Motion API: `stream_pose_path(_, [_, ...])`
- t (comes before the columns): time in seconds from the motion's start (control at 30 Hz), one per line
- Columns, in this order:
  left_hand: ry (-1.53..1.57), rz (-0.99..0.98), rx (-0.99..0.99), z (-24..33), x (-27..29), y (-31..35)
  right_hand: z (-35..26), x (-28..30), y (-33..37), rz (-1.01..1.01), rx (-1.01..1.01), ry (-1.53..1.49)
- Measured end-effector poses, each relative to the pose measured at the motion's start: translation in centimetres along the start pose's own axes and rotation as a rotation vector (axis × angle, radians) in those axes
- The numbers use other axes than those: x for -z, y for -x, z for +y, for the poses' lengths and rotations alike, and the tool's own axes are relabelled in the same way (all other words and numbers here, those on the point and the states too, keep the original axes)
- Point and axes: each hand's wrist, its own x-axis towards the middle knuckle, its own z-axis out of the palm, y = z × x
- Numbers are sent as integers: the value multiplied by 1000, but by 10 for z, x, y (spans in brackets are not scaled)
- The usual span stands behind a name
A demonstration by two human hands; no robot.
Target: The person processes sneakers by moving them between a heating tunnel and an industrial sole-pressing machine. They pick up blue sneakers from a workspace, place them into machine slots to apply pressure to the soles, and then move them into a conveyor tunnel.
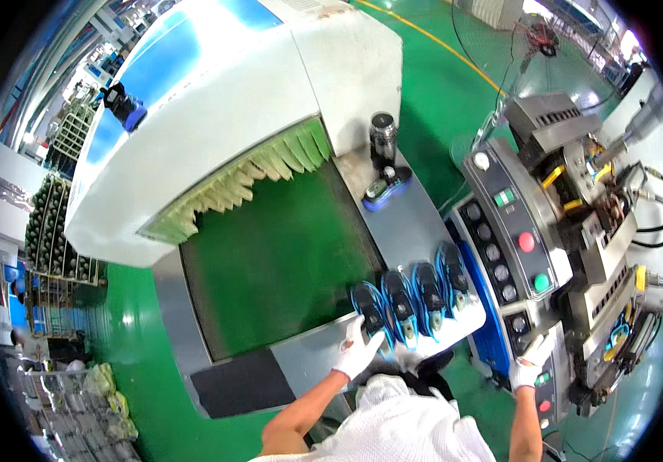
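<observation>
The work is appearing to be partway along: four black-and-blue shoes are already standing side by side in a row at the lower centre of the frame, on the grey table (415, 225) edging the green belt (285, 262), and the left hand (358, 352) is attending to the leftmost shoe (371, 306). The other three, the second shoe (398, 300), the third shoe (428, 291) and the rightmost shoe (452, 271), are resting untouched. Whether any of them is counting as finished, or how much is being left to do, the view is not telling. The left grip is showing thumb and fingers parted about the near end of the leftmost shoe, touching it, but whether they are pinching it I cannot tell. At the lower right, the right hand (530, 362) is reaching over the control panel (518, 254) of the press, fingers extending; nothing is showing within that grip, though I cannot tell whether it is closing or pressing. The four shoes are looking alike, with dark bodies, bright blue edging and paler patches at their near ends. A lone shoe (385, 187) is lying farther up, near a dark flask (383, 137).
</observation>
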Motion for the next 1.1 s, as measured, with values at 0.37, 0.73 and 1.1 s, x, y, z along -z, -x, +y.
stream_pose_path(0.37, [-665, 519, -382, -131, 228, -322, -118, 62, -9, -371, -125, -455])
stream_pose_path(0.73, [-832, 615, 532, -312, 540, -466, -80, 33, 49, -506, -232, 5])
stream_pose_path(1.1, [-1191, 253, 388, -346, 545, -490, -54, 66, 72, -939, -539, -84])
